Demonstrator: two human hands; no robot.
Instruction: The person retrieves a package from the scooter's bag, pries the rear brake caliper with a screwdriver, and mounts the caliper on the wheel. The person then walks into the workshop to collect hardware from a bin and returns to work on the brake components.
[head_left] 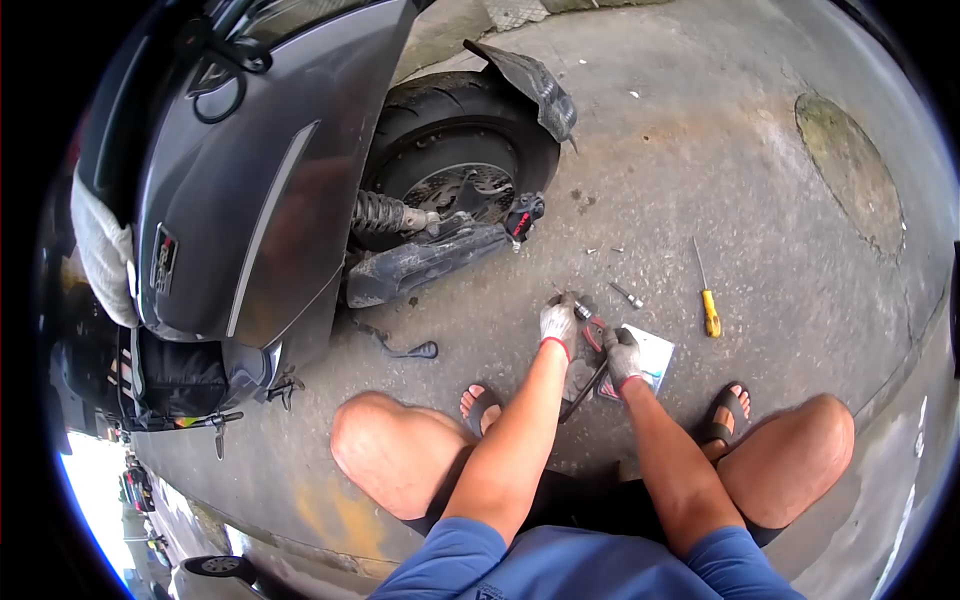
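Note:
My left hand [558,319], in a white and grey work glove with a red cuff, is closed around a small metal socket-like piece [583,311]. My right hand [622,355], gloved the same way, is closed on a long dark tool handle [582,394] that slants down toward my body. Between the hands shows a red curved piece [593,333], partly covered by the fingers. Under and beside my right hand lies a white and blue printed packet [653,357]. Just beyond the hands a metal socket bit [627,295] rests on the concrete.
A yellow-handled screwdriver [710,313] lies to the right. Small bolts [591,251] are scattered ahead. At left stands a grey scooter [250,200] with its wheel [450,150] and shock absorber [385,213] exposed. A black lever [405,346] lies on the ground near my left knee.

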